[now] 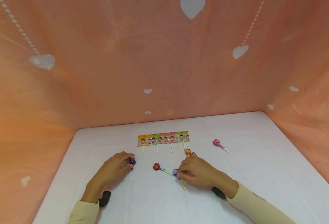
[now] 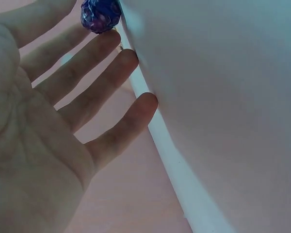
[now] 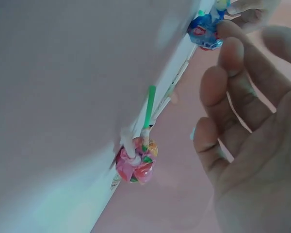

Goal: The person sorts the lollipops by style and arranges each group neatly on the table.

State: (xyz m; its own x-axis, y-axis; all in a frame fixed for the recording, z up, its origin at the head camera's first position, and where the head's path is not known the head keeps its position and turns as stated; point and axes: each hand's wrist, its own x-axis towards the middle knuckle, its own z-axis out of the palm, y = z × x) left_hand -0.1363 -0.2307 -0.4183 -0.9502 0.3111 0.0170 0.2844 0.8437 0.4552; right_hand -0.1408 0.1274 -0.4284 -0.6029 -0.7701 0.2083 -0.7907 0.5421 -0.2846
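At the left, my left hand [image 1: 114, 167] holds a purple-wrapped lollipop [image 1: 132, 161] at its head between thumb and index finger, its white stick pointing toward me. In the left wrist view the purple wrapper [image 2: 101, 15] shows at the fingertips, the other fingers stretched out near the tabletop. My right hand [image 1: 198, 171] has its thumb and index fingertips at a blue-wrapped lollipop [image 1: 175, 172] with a yellow stick. The right wrist view shows a fingertip against the blue wrapper [image 3: 203, 31]. A red lollipop [image 1: 156, 166] with a green stick lies between the hands.
Behind the hands, several flat-packed lollipops [image 1: 170, 137] lie in a row, sticks toward me. An orange-yellow lollipop [image 1: 188, 151] and a pink one [image 1: 193, 154] sit behind my right hand, partly covered. Another pink lollipop [image 1: 216, 142] lies farther right on the white table [image 1: 254, 149].
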